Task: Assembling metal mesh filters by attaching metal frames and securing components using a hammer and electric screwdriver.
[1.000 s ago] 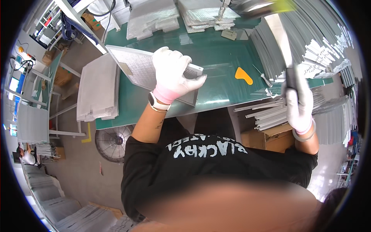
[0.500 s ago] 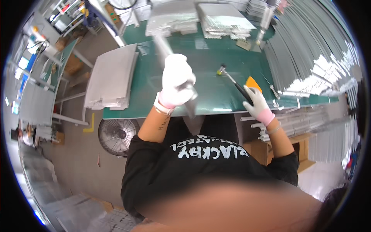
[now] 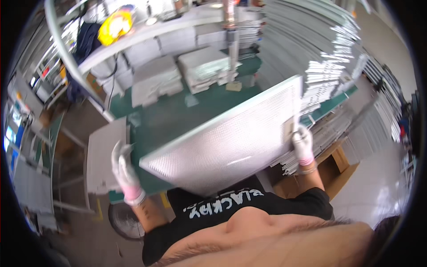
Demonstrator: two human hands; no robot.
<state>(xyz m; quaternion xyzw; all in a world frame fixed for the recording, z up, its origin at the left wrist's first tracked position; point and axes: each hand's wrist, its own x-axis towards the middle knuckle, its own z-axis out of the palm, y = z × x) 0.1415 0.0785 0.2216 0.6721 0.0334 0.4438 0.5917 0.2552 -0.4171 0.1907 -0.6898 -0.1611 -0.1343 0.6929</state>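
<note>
A flat rectangular framed panel with a pale, finely patterned face is tilted in front of me above the table. Its far right corner is raised. My right hand, in a white glove with a pink cuff, grips the panel's right edge, with some fingers hidden. Away from the panel's left corner, my left hand, gloved the same way, has its fingers apart and holds nothing. Beside it lies a stack of grey-white sheets at the table's left end. The panel hides much of the green table.
Two stacks of flat pieces, one at the back left and one at the back middle, sit near an upright post. Long pale strips are piled at the right. A cardboard box and a round floor fan are below.
My right hand has let go of a black-handled hammer and now grips the panel. The left hand has released a blurred pale bar-like piece and moved left. The view has shifted.
</note>
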